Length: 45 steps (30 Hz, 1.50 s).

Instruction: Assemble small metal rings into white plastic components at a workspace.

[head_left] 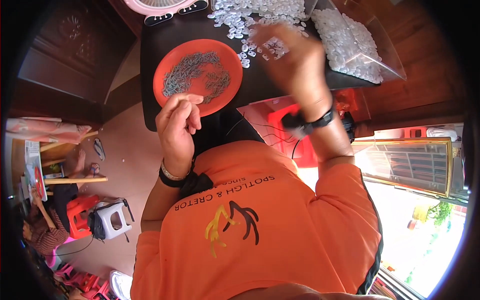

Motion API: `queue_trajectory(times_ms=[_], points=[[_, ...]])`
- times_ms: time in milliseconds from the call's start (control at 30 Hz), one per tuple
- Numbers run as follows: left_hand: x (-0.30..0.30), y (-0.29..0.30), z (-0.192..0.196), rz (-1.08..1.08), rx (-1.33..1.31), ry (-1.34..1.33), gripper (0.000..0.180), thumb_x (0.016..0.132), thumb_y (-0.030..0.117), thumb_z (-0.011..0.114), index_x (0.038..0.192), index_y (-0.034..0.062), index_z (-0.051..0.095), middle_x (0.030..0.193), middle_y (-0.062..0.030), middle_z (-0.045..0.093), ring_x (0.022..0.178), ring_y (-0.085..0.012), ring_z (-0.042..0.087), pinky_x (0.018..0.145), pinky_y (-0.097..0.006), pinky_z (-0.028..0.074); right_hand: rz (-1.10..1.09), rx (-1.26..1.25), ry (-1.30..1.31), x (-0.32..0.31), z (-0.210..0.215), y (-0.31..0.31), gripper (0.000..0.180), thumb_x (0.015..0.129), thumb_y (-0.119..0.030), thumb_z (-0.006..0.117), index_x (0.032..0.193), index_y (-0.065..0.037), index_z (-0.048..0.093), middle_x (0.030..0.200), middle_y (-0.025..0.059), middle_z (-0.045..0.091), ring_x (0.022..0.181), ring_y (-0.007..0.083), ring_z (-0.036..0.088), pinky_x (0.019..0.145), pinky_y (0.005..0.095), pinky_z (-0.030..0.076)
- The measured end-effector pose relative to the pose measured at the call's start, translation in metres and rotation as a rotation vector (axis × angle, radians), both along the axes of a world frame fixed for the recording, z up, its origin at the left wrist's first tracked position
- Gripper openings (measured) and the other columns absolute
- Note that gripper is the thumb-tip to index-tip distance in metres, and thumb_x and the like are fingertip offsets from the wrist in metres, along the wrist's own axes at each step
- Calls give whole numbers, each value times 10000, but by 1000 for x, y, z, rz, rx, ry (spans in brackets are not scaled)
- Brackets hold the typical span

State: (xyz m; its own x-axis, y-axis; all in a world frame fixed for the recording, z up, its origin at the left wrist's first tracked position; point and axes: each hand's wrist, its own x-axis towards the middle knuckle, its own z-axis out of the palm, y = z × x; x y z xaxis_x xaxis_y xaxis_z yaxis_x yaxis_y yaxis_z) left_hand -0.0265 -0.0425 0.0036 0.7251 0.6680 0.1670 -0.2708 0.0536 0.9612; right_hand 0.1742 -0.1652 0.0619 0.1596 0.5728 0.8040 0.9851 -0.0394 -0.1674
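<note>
My left hand [177, 122] is at the near edge of a round orange plate [231, 64]. Its thumb and fingers are pressed together, and whatever may be between them is too small to make out. Many small grey screw-like pieces [187, 75] lie spread in a ring on that plate. To the right, my right hand [297, 57] is smeared by motion above loose, small clear-white plastic pieces [235, 25] at the far side of the black table [257, 82]. Its fingers are too blurred to read.
A clear bin [350, 47] full of similar white pieces stands at the table's right end. A pink fan [155, 7] is at the far left. Red plastic [300, 142] shows under the table. Another person [52, 225] sits at left near stools [112, 220].
</note>
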Motion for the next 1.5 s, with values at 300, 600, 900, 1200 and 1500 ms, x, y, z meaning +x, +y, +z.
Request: queue_trajectory(times_ms=[300,600,900,1200,1500], points=[[-1,3,-3,-37,-37,16,243,901,153,443,848,-11,615,585,-3,479,492,-50,401,452,-197,273,-388,129,-352,96,42,-36,167,788,-98,683,955,-83,685,951,92,685,822,252,661,704,313,517],[-9,4,-5,-52,-26,44,239,898,148,446,835,-3,621,590,2,482,495,-49,405,460,-198,280,-210,-644,30,95,-64,15,171,769,-217,624,872,-104,700,854,98,627,870,303,594,768,393,477],[-6,3,-8,-87,-32,84,236,898,157,452,843,10,628,594,8,491,500,-45,410,461,-195,282,-253,-549,-123,103,-81,31,138,822,-186,602,862,-73,669,857,106,610,848,304,595,742,384,495],[14,11,-4,-177,-22,78,293,930,240,429,898,14,614,617,-6,509,513,-57,433,453,-193,293,59,-119,120,44,-40,35,65,797,-102,654,855,-74,656,809,87,624,715,303,619,617,370,514],[37,10,-2,-369,-366,-39,257,961,261,361,930,51,506,692,-31,491,571,-119,490,455,-215,340,400,-136,38,-24,-26,27,147,763,-130,699,904,-99,670,839,61,628,773,249,629,661,332,529]])
